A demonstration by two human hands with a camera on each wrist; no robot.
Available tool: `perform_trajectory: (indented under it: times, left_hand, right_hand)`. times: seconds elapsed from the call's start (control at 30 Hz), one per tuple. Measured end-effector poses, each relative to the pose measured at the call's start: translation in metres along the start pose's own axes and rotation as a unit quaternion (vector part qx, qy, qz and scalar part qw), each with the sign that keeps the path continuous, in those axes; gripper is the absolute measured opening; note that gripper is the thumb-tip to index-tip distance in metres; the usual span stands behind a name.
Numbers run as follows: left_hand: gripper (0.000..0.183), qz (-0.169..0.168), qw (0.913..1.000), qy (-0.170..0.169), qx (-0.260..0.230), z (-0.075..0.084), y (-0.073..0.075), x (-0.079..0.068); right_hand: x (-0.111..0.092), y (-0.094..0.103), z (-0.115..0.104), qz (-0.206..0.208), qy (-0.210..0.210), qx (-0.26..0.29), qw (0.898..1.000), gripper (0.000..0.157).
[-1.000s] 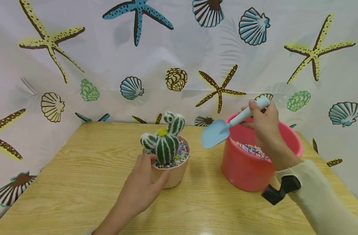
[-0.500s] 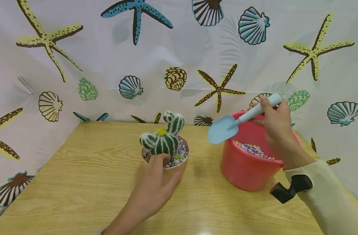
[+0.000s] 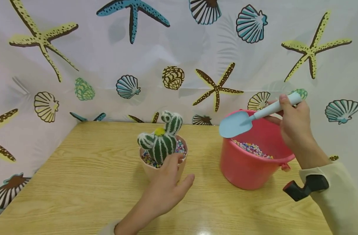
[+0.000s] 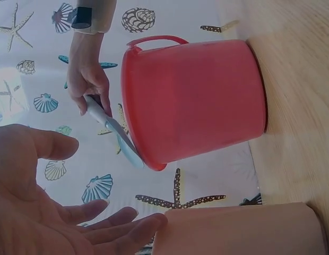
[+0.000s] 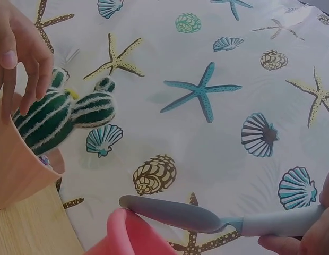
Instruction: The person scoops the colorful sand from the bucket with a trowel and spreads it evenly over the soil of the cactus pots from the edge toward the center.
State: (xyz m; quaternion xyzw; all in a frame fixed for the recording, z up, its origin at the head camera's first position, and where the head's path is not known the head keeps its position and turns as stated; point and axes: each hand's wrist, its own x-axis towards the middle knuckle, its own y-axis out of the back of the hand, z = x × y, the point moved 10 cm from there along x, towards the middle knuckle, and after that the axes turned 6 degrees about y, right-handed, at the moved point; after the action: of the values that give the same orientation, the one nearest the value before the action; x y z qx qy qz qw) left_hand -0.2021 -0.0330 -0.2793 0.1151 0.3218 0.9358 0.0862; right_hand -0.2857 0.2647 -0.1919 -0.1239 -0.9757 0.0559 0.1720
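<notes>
My right hand (image 3: 296, 125) grips the pale blue handle of a small garden trowel (image 3: 235, 124), its blade hovering at the left rim of a red bucket (image 3: 243, 171). No beads show on the blade. Colourful beads (image 3: 252, 149) lie inside that bucket. Left of it stands a peach pot (image 3: 146, 166) holding a knitted-looking green and white cactus (image 3: 162, 148) with a yellow top, set in similar beads. With fingers loosely bent and thumb apart, my left hand (image 3: 165, 189) is at the pot's near right rim; in the left wrist view its fingertips (image 4: 154, 222) touch or nearly touch that rim.
Both containers stand on a light wooden table (image 3: 88, 182). Behind and beside it hangs a white cloth (image 3: 155, 39) printed with starfish and shells. A bucket handle lug (image 3: 285, 167) sticks out on the near right side.
My left hand has slid right along the pot's near rim. My right hand has carried the trowel rightward and slightly up, from left of the bucket to its rim.
</notes>
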Motion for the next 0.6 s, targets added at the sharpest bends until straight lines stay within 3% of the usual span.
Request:
perform_trajectory:
  times: [0.23,0.6]
  left_hand:
    - [0.050,-0.018,0.9998,-0.009,0.005,0.008,-0.011,0.007]
    - [0.056,-0.044,0.9986,-0.025,-0.010,0.019,-0.024,0.015]
  right_hand:
    - [0.003,0.013,0.001,0.011,-0.012,0.015,1.000,0.048]
    - [0.005,0.037,0.005,0.044,-0.017,0.013,0.999,0.046]
